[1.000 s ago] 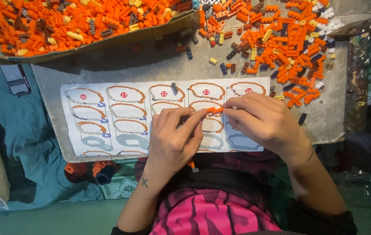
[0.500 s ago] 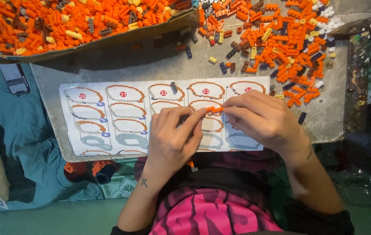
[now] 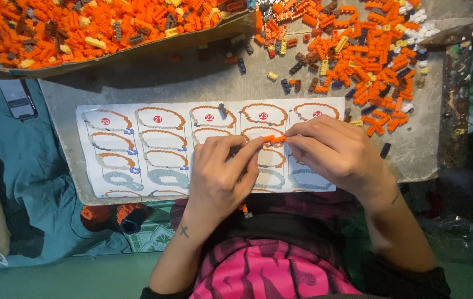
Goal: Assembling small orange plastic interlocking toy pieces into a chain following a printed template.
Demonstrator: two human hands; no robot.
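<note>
While both hands are pinching a short orange brick strip (image 3: 274, 138) over the instruction sheet (image 3: 159, 149), assembly is looking early. Left hand (image 3: 222, 171) and right hand (image 3: 333, 155) are gripping its ends; loose brick piles (image 3: 353, 50) are still waiting on the bench (image 3: 136, 83).

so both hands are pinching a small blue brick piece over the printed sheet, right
Not quite: the piece is orange, not blue. The head view shows the left hand and right hand pinching it together over the printed sheet.

A white printed sheet (image 3: 159, 149) lies on the board; a dark-screened phone (image 3: 17, 98) lies left.
</note>
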